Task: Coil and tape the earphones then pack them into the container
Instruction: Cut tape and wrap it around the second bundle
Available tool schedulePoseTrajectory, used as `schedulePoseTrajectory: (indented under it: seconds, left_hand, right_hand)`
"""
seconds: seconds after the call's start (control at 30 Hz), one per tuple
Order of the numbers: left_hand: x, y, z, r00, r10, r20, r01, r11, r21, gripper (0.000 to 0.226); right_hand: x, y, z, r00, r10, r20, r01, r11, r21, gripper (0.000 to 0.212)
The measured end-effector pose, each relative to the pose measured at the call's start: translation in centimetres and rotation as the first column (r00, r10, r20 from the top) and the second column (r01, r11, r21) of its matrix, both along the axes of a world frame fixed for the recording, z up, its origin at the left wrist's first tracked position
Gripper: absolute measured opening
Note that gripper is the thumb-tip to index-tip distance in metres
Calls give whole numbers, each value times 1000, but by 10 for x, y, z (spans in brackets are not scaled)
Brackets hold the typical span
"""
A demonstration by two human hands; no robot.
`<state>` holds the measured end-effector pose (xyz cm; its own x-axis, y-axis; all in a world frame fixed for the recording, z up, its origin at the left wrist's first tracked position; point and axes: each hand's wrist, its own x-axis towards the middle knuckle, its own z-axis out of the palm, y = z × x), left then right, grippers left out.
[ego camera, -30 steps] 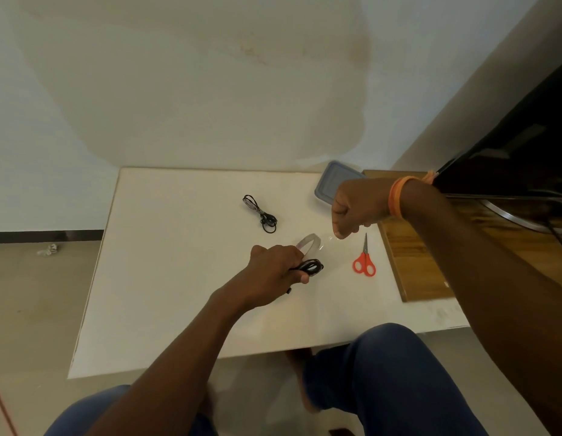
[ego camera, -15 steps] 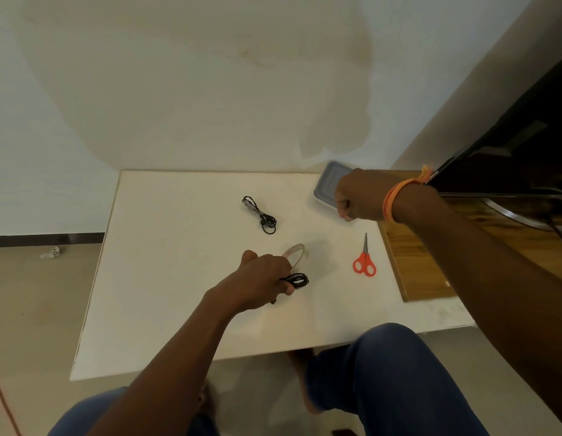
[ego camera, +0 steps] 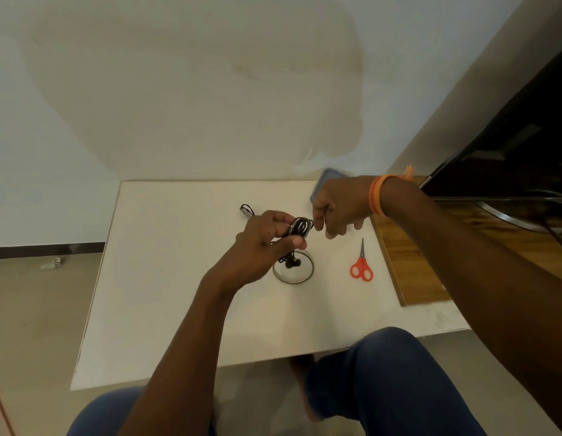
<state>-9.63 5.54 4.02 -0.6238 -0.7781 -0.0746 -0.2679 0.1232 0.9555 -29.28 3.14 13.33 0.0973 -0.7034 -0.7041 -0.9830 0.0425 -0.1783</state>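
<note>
Black coiled earphones [ego camera: 300, 227] are pinched above the table [ego camera: 166, 278] by the left hand [ego camera: 267, 243]; their end is pinched by the right hand [ego camera: 337, 209]. No writing is legible.

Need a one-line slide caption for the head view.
Left hand holds coiled black earphones above tape roll; right hand pinches beside them.

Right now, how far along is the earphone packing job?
Partway. The left hand holds coiled earphones above the tape roll; the right hand pinches at the coil, seemingly taping. A second earphone bundle lies on the table. Nothing visibly packed into the container yet.
</note>
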Motion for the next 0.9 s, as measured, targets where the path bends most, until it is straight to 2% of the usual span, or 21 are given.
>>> schedulePoseTrajectory:
  seconds: [0.07,0.27,0.47,0.63,0.77,0.9]
  left_hand:
    - [-7,0,9,994,-50,-99,58,995,76,12]
    - [-20,2,21,979,-74,-190,108,979,175,14]
    - [-25,4,27,975,-41,-216,63,993,95,17]
    - [-26,1,26,978,-88,-188,72,993,-94,17]
    - [-26,-1,23,986,-98,-138,85,992,-98,14]
    - [-24,2,30,981,-85,-173,82,996,-25,12]
  right_hand:
    - [2,-1,3,1000,-1,10,2,1000,-5,19]
    - [2,-1,21,996,47,72,-43,998,-53,17]
    - [-2,-1,29,992,31,122,-17,993,-121,20]
    - [0,3,31,992,87,95,-65,976,-209,20]
    - [2,4,35,988,120,96,-89,956,-280,21]
    - [3,5,37,984,144,103,-106,945,-308,21]
